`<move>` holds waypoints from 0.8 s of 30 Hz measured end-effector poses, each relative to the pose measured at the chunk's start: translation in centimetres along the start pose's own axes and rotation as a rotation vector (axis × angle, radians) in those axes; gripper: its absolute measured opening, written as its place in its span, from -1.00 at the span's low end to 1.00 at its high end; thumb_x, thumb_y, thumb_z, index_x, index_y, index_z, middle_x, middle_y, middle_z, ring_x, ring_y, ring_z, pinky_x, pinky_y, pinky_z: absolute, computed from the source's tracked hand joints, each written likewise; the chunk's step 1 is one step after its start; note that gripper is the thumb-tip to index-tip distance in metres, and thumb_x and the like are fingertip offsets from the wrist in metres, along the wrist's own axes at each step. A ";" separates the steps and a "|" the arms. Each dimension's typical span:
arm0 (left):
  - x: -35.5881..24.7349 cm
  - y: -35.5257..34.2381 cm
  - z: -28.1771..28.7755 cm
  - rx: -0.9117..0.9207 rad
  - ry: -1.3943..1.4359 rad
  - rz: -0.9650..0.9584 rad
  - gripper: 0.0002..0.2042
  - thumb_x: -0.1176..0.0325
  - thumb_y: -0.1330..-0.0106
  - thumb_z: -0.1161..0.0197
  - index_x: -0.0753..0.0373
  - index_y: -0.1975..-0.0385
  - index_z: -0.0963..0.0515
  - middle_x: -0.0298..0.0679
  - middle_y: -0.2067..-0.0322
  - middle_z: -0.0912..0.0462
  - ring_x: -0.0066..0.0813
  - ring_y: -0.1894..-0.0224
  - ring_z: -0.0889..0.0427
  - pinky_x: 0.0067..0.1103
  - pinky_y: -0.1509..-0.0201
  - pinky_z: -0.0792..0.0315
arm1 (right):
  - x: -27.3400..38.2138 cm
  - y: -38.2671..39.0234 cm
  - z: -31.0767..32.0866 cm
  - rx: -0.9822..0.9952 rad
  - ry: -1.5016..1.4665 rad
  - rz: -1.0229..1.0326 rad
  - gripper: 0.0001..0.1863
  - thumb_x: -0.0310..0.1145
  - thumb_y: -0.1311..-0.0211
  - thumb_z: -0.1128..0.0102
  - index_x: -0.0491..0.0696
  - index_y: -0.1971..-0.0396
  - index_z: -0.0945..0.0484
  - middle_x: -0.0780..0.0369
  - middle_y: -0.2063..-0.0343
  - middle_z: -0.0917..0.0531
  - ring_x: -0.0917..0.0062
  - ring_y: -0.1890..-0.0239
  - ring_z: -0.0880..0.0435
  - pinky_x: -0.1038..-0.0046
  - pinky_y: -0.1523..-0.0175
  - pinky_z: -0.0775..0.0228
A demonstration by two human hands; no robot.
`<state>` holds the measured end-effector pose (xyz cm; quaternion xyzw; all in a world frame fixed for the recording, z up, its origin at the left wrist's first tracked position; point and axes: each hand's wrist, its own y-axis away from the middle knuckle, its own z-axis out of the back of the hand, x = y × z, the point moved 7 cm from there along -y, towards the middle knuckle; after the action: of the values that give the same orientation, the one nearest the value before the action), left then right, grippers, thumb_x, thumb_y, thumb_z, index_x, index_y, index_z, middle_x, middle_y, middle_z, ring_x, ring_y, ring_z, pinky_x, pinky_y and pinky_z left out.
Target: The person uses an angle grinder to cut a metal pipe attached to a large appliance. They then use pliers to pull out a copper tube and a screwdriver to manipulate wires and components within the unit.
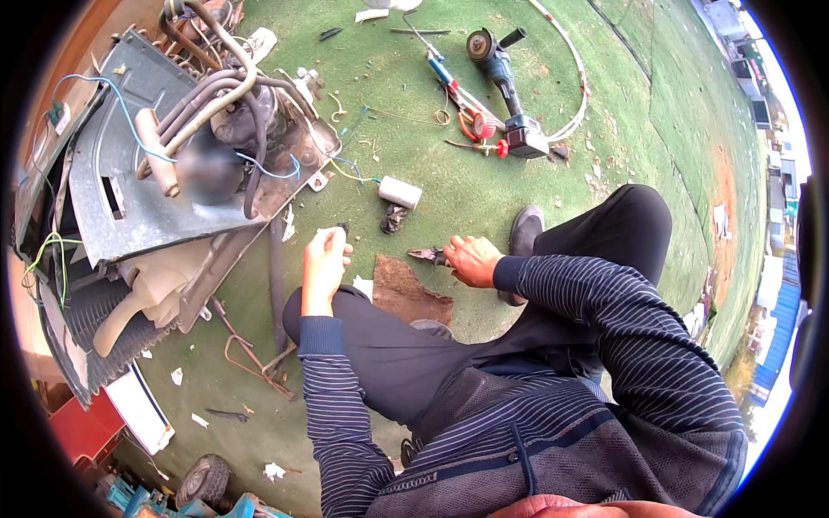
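My right hand (pixel 474 261) is wrapped round the handles of a pair of pliers (pixel 427 255), whose metal jaws point left. My left hand (pixel 325 266) is raised over my bent knee with its fingers curled together. A small dark bit shows at its fingertips, too small to name. Beyond the hands lies a silver cylindrical capacitor (pixel 400 192) with thin wires at its left end, beside a crumpled black piece (pixel 394 219). A brown flat scrap (pixel 406 292) lies on the green floor between my hands. To the left stands a dismantled metal appliance unit (pixel 129 173) with bent pipes.
An angle grinder (pixel 501 73) with a battery lies farther off, next to a red gauge (pixel 484 126) and a pale hose (pixel 580 95). A bent metal rod (pixel 250 358) lies by the unit. A small wheel (pixel 203 480) is at the lower left. Scraps litter the green floor.
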<state>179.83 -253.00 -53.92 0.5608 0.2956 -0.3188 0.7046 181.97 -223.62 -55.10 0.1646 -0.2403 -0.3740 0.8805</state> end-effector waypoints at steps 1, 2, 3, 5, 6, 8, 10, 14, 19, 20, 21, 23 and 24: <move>0.0 -0.1 0.0 -0.004 0.006 0.004 -0.68 0.12 -0.53 -0.16 0.21 -0.05 -0.59 -0.36 0.35 -0.68 -0.68 0.47 -0.54 -0.68 0.43 -0.39 | 0.0 -0.2 0.5 0.060 0.002 0.000 -0.59 -0.15 -0.20 -0.34 -0.15 0.13 -0.51 0.03 0.26 -0.63 0.09 0.25 -0.74 0.11 0.21 -0.60; -0.6 -0.2 -0.6 0.006 0.010 0.004 -0.68 0.12 -0.53 -0.16 0.21 -0.05 -0.59 -0.36 0.35 -0.68 -0.68 0.47 -0.54 -0.68 0.43 -0.39 | -1.1 0.1 -0.4 0.081 0.001 0.031 -0.61 -0.13 -0.19 -0.35 -0.12 0.15 -0.54 0.05 0.27 -0.65 0.07 0.25 -0.75 0.08 0.20 -0.60; -0.5 -0.1 -0.2 -0.005 0.008 0.017 -0.69 0.12 -0.53 -0.16 0.21 -0.05 -0.59 -0.36 0.35 -0.68 -0.68 0.47 -0.54 -0.68 0.43 -0.39 | -0.6 -0.2 0.7 0.164 -0.021 0.060 -0.62 -0.13 -0.19 -0.35 -0.12 0.17 -0.55 0.06 0.28 -0.66 0.07 0.25 -0.75 0.09 0.19 -0.61; -0.1 -0.1 0.2 -0.024 -0.006 0.020 -0.69 0.13 -0.53 -0.16 0.20 -0.05 -0.59 -0.36 0.35 -0.68 -0.68 0.47 -0.54 -0.67 0.43 -0.39 | 0.4 -0.6 5.1 0.321 -0.055 0.130 -0.64 -0.13 -0.19 -0.35 -0.12 0.22 -0.58 0.07 0.30 -0.67 0.06 0.25 -0.75 0.09 0.19 -0.61; 0.0 -0.3 0.5 -0.033 -0.013 0.018 -0.69 0.13 -0.53 -0.16 0.20 -0.05 -0.59 -0.36 0.35 -0.68 -0.68 0.47 -0.55 -0.67 0.43 -0.39 | 1.7 -0.3 9.2 0.297 -0.048 0.154 -0.66 -0.14 -0.19 -0.33 -0.12 0.25 -0.61 0.08 0.33 -0.68 0.07 0.27 -0.76 0.09 0.19 -0.61; 0.1 -0.6 0.1 -0.013 -0.035 0.026 -0.69 0.13 -0.52 -0.17 0.20 -0.06 -0.58 -0.36 0.35 -0.68 -0.67 0.47 -0.55 -0.67 0.44 -0.38 | 1.4 0.6 11.2 0.237 0.018 0.227 -0.65 -0.15 -0.20 -0.33 -0.14 0.20 -0.60 0.05 0.32 -0.67 0.09 0.24 -0.76 0.10 0.17 -0.61; 0.7 -0.8 0.3 -0.030 -0.031 0.013 -0.68 0.12 -0.51 -0.18 0.22 -0.06 -0.58 -0.35 0.35 -0.68 -0.67 0.47 -0.55 -0.67 0.44 -0.38 | 0.8 1.1 11.6 0.186 0.121 0.315 -0.61 -0.13 -0.24 -0.31 -0.13 0.11 -0.58 0.04 0.30 -0.67 0.10 0.18 -0.74 0.11 0.12 -0.61; 0.4 -0.1 1.1 -0.089 -0.048 0.021 -0.65 0.12 -0.50 -0.19 0.25 -0.08 -0.57 -0.34 0.36 -0.68 -0.66 0.48 -0.54 -0.66 0.44 -0.38 | -3.8 0.4 17.0 0.239 -0.077 0.196 -0.57 -0.04 -0.29 -0.28 -0.09 0.07 -0.57 0.06 0.26 -0.70 0.06 0.14 -0.72 0.10 0.03 -0.58; 0.1 0.5 0.9 -0.142 -0.132 0.050 -0.68 0.19 -0.51 -0.15 0.26 -0.08 -0.57 -0.33 0.36 -0.67 -0.65 0.46 -0.53 -0.63 0.42 -0.38 | -22.0 -5.0 24.6 -0.079 -0.038 -0.152 -0.60 -0.06 -0.28 -0.23 -0.13 0.18 -0.68 -0.03 0.29 -0.74 0.03 0.18 -0.73 0.09 0.00 -0.57; -0.4 0.7 0.6 -0.150 -0.147 0.061 -0.69 0.20 -0.51 -0.15 0.26 -0.08 -0.57 -0.33 0.36 -0.67 -0.65 0.46 -0.53 -0.63 0.42 -0.38 | -26.8 -5.7 25.7 -0.287 -0.151 -0.166 -0.60 -0.09 -0.29 -0.20 -0.14 0.14 -0.69 -0.04 0.25 -0.75 0.02 0.16 -0.74 0.10 -0.01 -0.57; -0.7 1.0 0.4 -0.169 -0.161 0.073 -0.69 0.21 -0.51 -0.15 0.26 -0.08 -0.57 -0.33 0.36 -0.67 -0.65 0.46 -0.53 -0.63 0.42 -0.38 | -31.3 -6.5 25.8 -0.398 -0.194 -0.270 -0.55 -0.07 -0.27 -0.20 -0.21 0.15 -0.67 -0.10 0.23 -0.73 0.01 0.14 -0.74 0.10 -0.03 -0.57; -1.6 1.8 -0.2 -0.200 -0.187 0.068 -0.70 0.24 -0.51 -0.16 0.28 -0.08 -0.57 -0.33 0.35 -0.67 -0.65 0.46 -0.53 -0.63 0.42 -0.38 | -38.6 -7.1 23.7 -0.518 -0.300 -0.630 -0.44 0.00 -0.21 -0.22 -0.29 0.17 -0.67 -0.18 0.20 -0.72 0.00 0.09 -0.73 0.11 -0.08 -0.55; -2.3 2.1 -1.1 -0.202 -0.196 0.060 -0.70 0.25 -0.51 -0.16 0.29 -0.09 -0.57 -0.33 0.35 -0.67 -0.65 0.46 -0.52 -0.63 0.42 -0.38 | -41.7 -7.1 21.0 -0.496 -0.340 -0.693 -0.38 0.06 -0.19 -0.23 -0.32 0.17 -0.67 -0.20 0.19 -0.72 -0.01 0.06 -0.73 0.12 -0.10 -0.54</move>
<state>179.96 -251.31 -51.11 0.4618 0.2392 -0.3196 0.7920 141.19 -199.94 -53.54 -0.0443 -0.2151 -0.7145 0.6643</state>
